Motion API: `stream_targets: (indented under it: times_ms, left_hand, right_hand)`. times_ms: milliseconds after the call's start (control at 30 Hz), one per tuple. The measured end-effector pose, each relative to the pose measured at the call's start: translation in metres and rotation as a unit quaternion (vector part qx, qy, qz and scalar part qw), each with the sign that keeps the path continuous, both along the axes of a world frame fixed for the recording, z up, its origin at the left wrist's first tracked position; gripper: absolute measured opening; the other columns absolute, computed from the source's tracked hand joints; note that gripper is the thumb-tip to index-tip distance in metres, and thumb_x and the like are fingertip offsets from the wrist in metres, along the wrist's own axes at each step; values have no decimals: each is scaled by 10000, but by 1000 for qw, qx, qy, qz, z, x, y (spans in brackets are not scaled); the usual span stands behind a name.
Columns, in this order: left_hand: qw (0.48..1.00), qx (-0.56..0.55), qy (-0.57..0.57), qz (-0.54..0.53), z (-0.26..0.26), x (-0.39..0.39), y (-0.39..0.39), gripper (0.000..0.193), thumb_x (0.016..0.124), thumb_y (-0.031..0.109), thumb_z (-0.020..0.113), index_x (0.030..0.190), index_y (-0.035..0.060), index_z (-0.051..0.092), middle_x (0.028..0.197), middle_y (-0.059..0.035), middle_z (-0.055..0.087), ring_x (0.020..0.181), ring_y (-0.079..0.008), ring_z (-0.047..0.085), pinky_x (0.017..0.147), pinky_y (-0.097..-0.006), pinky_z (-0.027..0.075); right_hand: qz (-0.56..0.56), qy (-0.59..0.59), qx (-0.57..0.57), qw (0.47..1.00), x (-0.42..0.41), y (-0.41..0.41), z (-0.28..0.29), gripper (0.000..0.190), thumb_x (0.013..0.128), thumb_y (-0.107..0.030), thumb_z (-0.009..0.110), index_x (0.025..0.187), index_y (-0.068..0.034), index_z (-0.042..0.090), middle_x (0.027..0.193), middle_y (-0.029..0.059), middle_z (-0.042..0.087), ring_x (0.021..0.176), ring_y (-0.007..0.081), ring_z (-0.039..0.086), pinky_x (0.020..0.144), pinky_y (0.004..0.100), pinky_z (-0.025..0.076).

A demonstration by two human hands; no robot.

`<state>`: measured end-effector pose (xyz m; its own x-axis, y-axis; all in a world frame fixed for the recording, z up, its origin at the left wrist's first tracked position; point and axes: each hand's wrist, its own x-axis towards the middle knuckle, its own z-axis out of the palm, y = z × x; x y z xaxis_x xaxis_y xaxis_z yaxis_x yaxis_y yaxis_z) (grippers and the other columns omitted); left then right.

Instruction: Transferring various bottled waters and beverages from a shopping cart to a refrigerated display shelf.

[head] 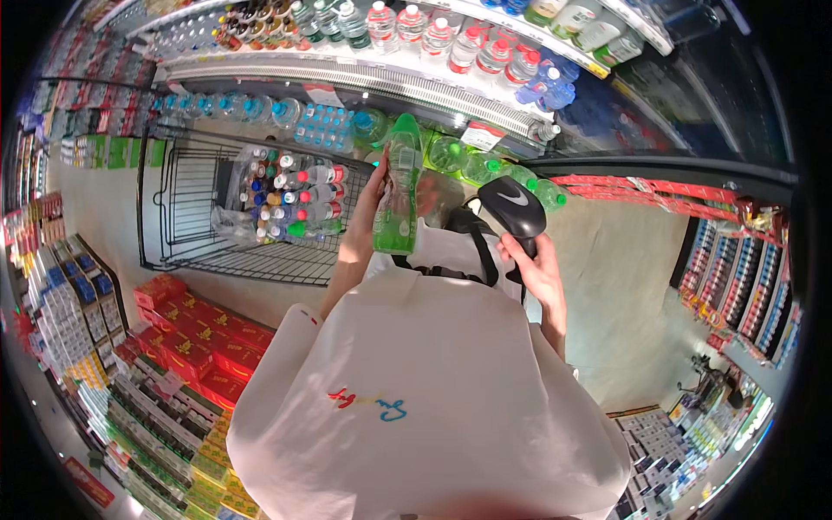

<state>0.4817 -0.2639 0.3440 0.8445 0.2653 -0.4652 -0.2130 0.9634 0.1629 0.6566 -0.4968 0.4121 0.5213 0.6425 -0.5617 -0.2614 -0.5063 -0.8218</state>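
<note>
My left hand (377,185) grips a clear plastic bottle (398,188) with a green cap and green label; a barcode shows on its side. The bottle is tilted, its cap pointing away from me. In my right hand (539,266) is a black handheld barcode scanner (513,208), held by its handle, with its head angled towards the bottle. Left of the bottle stands a wire shopping cart (260,263). Inside it lie several bottles (325,184) with red, white, blue and green caps, partly in clear plastic wrap.
A refrigerated display shelf (364,78) with bottled drinks runs across the front. Large green-capped water bottles (481,167) stand below it. Red cartons (195,338) are stacked at the left, near the cart. Floor (617,279) shows at my right, before shelves of cans (734,279).
</note>
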Motion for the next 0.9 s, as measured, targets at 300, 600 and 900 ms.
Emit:
stream_targets:
  times_ms: [300, 600, 900]
  left_hand:
    - [981, 95, 60, -157, 33, 56, 4, 444, 1039, 461, 465, 1322, 147, 601, 984, -135, 718, 725, -259, 678, 580, -426, 548]
    - [949, 155, 92, -260, 51, 123, -4, 447, 1036, 434, 478, 1243, 52, 584, 906, -142, 685, 672, -274, 686, 574, -408, 566]
    - [930, 204, 98, -288, 53, 166, -27, 443, 1033, 424, 492, 1203, 22, 569, 900, -138, 691, 649, -263, 687, 567, -382, 567]
  right_hand:
    - [115, -153, 101, 976, 58, -13, 44, 291, 890, -72, 706, 1159, 7, 629, 973, 82, 709, 837, 167, 666, 802, 367, 545]
    - [154, -196, 66, 966, 103, -20, 60, 498, 795, -89, 711, 1264, -6, 566, 907, 261, 687, 898, 476, 642, 791, 466, 519]
    - [186, -231, 73, 952, 145, -44, 46, 531, 770, -66, 687, 1273, 0, 528, 869, 267, 669, 844, 481, 626, 734, 508, 489]
